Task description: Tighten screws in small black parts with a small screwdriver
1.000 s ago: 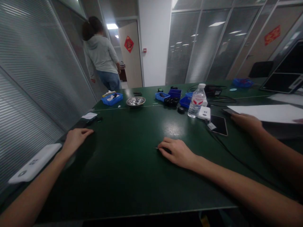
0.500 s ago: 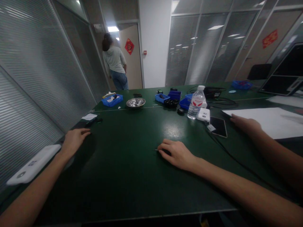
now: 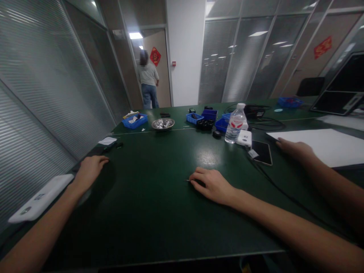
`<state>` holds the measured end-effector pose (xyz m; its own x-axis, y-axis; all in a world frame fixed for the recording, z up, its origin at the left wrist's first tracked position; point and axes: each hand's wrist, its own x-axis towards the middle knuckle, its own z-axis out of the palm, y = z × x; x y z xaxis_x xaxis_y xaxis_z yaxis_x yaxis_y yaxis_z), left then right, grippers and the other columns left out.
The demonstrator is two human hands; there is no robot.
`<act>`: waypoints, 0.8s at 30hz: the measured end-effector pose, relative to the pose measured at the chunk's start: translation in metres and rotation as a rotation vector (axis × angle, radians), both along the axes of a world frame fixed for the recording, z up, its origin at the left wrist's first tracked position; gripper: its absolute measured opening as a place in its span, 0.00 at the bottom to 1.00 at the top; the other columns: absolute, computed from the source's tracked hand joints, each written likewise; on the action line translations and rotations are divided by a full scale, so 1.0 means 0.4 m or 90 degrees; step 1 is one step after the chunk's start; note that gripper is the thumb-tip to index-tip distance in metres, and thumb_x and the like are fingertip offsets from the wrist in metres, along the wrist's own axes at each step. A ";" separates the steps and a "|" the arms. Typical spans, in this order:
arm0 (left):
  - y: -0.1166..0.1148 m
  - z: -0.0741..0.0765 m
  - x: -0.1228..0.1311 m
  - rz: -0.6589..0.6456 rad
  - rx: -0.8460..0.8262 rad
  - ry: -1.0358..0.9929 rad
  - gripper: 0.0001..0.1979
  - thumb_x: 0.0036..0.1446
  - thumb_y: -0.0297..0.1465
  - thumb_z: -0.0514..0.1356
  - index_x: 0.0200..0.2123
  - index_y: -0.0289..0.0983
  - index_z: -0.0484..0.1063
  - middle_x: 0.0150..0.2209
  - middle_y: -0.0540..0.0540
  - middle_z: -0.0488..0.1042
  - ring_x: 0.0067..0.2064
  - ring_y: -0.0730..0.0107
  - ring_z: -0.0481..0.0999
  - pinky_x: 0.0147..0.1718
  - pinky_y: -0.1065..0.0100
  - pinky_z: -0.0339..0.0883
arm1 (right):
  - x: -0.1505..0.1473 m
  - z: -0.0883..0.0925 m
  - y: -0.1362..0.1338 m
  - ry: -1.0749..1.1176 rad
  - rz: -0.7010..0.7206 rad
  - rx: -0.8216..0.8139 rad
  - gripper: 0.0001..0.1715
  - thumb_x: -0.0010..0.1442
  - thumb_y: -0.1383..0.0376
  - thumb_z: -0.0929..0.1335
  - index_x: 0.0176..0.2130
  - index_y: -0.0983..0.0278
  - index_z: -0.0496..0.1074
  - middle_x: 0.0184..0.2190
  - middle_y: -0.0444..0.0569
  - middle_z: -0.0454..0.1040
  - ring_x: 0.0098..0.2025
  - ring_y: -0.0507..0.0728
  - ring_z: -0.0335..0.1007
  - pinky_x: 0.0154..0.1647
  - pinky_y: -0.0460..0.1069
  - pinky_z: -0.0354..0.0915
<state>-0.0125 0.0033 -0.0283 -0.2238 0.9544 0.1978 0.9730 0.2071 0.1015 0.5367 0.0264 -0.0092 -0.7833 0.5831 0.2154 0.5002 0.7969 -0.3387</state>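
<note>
My right hand [image 3: 210, 184] rests on the green table [image 3: 148, 212] near the middle. Its thumb and fingers pinch a thin, pale, pin-like piece [image 3: 187, 180], whose tip sticks out to the left; its kind is too small to tell. At the left side, my left hand [image 3: 92, 170] lies low over the table edge with fingers bent and pressed together. What it holds, if anything, is hidden. Just beyond it are a small black item [image 3: 119, 145] and a white paper [image 3: 107, 141]. A white device [image 3: 41, 198] lies beside my left forearm.
Another person's hand [image 3: 295, 149] touches a large white sheet [image 3: 327, 146] at right. Near it are a phone [image 3: 262, 152], a water bottle [image 3: 235, 125] and a black cable [image 3: 273, 182]. Farther back stand a metal bowl [image 3: 163, 124], blue trays [image 3: 135, 121] and a walking person [image 3: 148, 77].
The person in the background has walked away toward the door and to the right. My left hand has shifted only slightly; my right hand stays still with the pin-like piece.
</note>
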 end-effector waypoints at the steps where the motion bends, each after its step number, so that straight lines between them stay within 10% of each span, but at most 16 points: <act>1: -0.001 0.003 0.002 0.004 -0.001 -0.005 0.20 0.65 0.36 0.53 0.50 0.34 0.80 0.52 0.38 0.80 0.54 0.50 0.77 0.57 0.58 0.65 | 0.000 -0.001 0.001 -0.001 0.000 0.001 0.16 0.71 0.60 0.62 0.51 0.60 0.76 0.45 0.49 0.75 0.39 0.53 0.73 0.40 0.49 0.67; 24: 0.021 0.013 -0.059 0.102 -0.069 -0.274 0.24 0.55 0.45 0.63 0.48 0.34 0.79 0.47 0.40 0.81 0.44 0.57 0.78 0.42 0.65 0.69 | 0.003 -0.002 0.002 -0.004 0.000 0.003 0.16 0.71 0.60 0.62 0.51 0.60 0.76 0.45 0.49 0.75 0.40 0.54 0.73 0.41 0.49 0.67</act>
<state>-0.0360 0.0116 -0.0231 -0.4104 0.9109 -0.0442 0.8017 0.3834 0.4585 0.5379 0.0271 -0.0100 -0.7844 0.5828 0.2125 0.5031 0.7980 -0.3318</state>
